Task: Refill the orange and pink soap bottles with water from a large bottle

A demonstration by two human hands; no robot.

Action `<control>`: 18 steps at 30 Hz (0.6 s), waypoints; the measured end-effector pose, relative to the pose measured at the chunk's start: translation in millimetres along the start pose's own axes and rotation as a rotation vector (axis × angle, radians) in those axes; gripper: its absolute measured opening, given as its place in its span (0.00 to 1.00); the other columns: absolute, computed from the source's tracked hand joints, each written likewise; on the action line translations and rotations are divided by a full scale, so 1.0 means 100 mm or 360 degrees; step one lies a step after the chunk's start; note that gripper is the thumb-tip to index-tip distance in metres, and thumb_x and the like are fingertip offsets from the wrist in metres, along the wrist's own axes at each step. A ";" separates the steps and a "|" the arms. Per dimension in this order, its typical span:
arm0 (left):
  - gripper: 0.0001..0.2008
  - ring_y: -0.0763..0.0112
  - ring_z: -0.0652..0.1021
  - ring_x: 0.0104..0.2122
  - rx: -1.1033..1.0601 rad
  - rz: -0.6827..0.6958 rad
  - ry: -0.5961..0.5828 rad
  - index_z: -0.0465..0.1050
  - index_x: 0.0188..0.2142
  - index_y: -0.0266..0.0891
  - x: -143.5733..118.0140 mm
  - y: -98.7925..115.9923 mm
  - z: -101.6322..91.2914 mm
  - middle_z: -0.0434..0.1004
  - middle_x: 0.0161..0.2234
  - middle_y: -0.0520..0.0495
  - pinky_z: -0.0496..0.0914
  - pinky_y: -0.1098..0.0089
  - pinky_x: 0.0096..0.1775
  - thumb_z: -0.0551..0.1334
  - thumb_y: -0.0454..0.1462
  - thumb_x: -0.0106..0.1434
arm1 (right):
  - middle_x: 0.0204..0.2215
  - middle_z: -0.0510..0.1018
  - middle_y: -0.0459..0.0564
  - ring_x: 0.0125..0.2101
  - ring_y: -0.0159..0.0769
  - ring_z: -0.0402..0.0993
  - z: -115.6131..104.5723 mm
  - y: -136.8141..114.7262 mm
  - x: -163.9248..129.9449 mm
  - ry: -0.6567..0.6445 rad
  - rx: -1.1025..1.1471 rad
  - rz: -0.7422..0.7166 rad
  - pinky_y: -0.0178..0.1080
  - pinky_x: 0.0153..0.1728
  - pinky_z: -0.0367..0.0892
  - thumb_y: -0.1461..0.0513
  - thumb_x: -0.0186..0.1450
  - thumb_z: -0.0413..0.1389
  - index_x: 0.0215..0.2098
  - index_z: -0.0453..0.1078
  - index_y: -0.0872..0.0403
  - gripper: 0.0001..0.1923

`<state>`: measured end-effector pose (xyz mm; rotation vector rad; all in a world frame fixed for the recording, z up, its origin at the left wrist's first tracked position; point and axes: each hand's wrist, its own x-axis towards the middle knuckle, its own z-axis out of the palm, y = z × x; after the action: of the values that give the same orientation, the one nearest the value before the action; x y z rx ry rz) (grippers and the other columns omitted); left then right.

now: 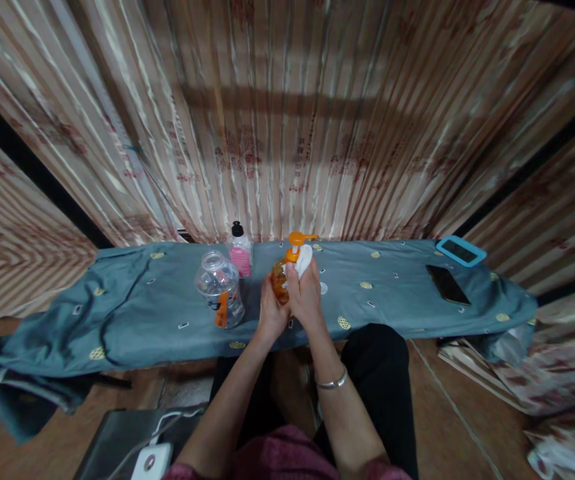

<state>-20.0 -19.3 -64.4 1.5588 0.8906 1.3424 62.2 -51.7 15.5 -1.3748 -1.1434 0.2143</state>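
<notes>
Both hands are on the same item: left hand (272,313) wraps the amber pump bottle (279,285) low on its left side, fingers curled in; right hand (304,290) is closed around a white wad (305,259), pressed to the bottle's right side near the neck. Orange pump head (296,238) stands above the grip, spout pointing right. Can't tell if the bottle's base touches the table (394,267). Near edge runs just below the grip, forearms crossing it; far edge lies beyond, along the curtain (277,120). Left of the grip it's tight: clear jar (220,291) near the left hand, pink-label bottle (240,257) just behind, 2 obstacles. Right side has the widest stretch: white disc (323,288) just beside the right hand, then cloth out to the phone (448,285) and blue-framed device (461,251), both well apart, near the right edge.
</notes>
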 end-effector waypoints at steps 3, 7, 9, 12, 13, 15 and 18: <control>0.40 0.52 0.78 0.56 -0.0029 -0.0069 -0.0066 0.58 0.65 0.38 -0.02 0.00 -0.01 0.74 0.58 0.36 0.70 0.53 0.60 0.71 0.39 0.55 | 0.55 0.75 0.57 0.57 0.48 0.70 -0.03 0.06 0.00 -0.0001 0.0044 0.0003 0.59 0.60 0.62 0.47 0.71 0.53 0.57 0.69 0.54 0.24; 0.39 0.51 0.76 0.59 -0.0020 -0.0117 -0.0018 0.62 0.62 0.39 0.02 -0.01 -0.05 0.74 0.59 0.37 0.67 0.53 0.63 0.72 0.38 0.53 | 0.57 0.75 0.57 0.59 0.49 0.70 -0.03 0.23 -0.04 0.0016 0.0186 0.0087 0.60 0.62 0.59 0.43 0.71 0.50 0.57 0.70 0.54 0.28; 0.38 0.51 0.75 0.59 -0.0031 -0.0107 0.0012 0.63 0.61 0.39 0.05 -0.02 -0.06 0.74 0.58 0.38 0.67 0.53 0.63 0.72 0.37 0.52 | 0.57 0.75 0.57 0.60 0.49 0.69 0.01 0.35 -0.08 0.0041 0.0281 0.0203 0.61 0.64 0.56 0.42 0.71 0.48 0.56 0.71 0.54 0.29; 0.36 0.53 0.77 0.57 -0.0071 -0.0096 0.0021 0.67 0.58 0.40 0.09 -0.04 -0.06 0.76 0.56 0.40 0.68 0.54 0.62 0.73 0.36 0.49 | 0.56 0.77 0.57 0.59 0.48 0.71 0.07 0.57 -0.16 0.0067 0.0419 0.0450 0.60 0.63 0.58 0.42 0.72 0.48 0.55 0.72 0.54 0.29; 0.35 0.53 0.77 0.56 -0.0088 -0.0108 0.0018 0.68 0.57 0.40 0.10 -0.03 -0.05 0.77 0.55 0.41 0.69 0.55 0.61 0.74 0.36 0.48 | 0.55 0.78 0.56 0.58 0.47 0.72 0.09 0.63 -0.19 0.0070 0.0463 0.0534 0.60 0.62 0.60 0.42 0.72 0.48 0.54 0.72 0.54 0.28; 0.34 0.55 0.79 0.53 -0.0131 -0.0156 0.0021 0.70 0.53 0.40 0.10 -0.02 -0.03 0.80 0.51 0.43 0.70 0.57 0.58 0.75 0.37 0.47 | 0.51 0.80 0.55 0.54 0.45 0.76 0.11 0.75 -0.24 0.0061 0.0549 0.0684 0.58 0.59 0.65 0.42 0.72 0.48 0.52 0.73 0.55 0.28; 0.33 0.58 0.81 0.48 -0.0215 -0.0247 0.0063 0.71 0.51 0.40 0.10 0.02 0.01 0.81 0.47 0.44 0.73 0.59 0.54 0.76 0.39 0.46 | 0.46 0.82 0.53 0.47 0.42 0.79 0.12 0.87 -0.31 0.0042 0.0657 0.0862 0.54 0.54 0.70 0.43 0.72 0.50 0.49 0.75 0.55 0.26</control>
<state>-17.3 -11.2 -58.8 1.3370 0.9070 1.2984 79.4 -42.6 -75.2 -1.2788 -0.6338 0.7740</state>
